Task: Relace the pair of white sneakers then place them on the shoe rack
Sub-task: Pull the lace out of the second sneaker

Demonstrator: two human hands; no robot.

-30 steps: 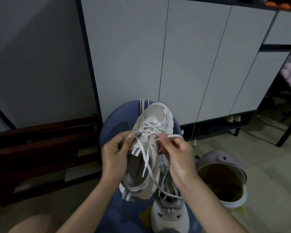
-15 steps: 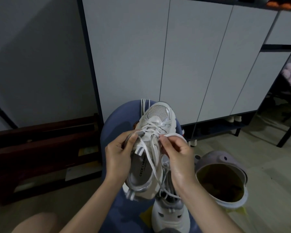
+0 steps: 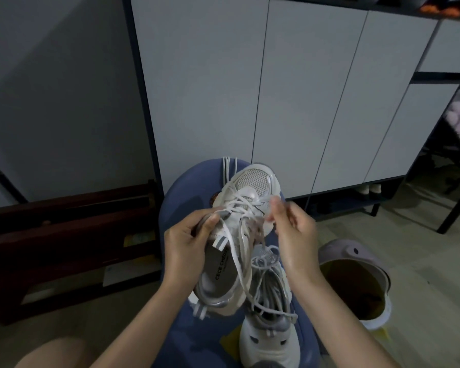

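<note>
Basically left hand (image 3: pixel 186 245) grips the sneaker (image 3: pixel 239 235) w/ fingers curled on its side to steady it over the blue stool (image 3: pixel 181 187), right hand (image 3: pixel 294 235) pinching the lace (image 3: pixel 234 251) to thread it.

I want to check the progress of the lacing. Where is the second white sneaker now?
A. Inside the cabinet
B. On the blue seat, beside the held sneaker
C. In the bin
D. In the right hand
B: the second sneaker lies on the blue seat, beside the sneaker that the left hand holds.
</note>
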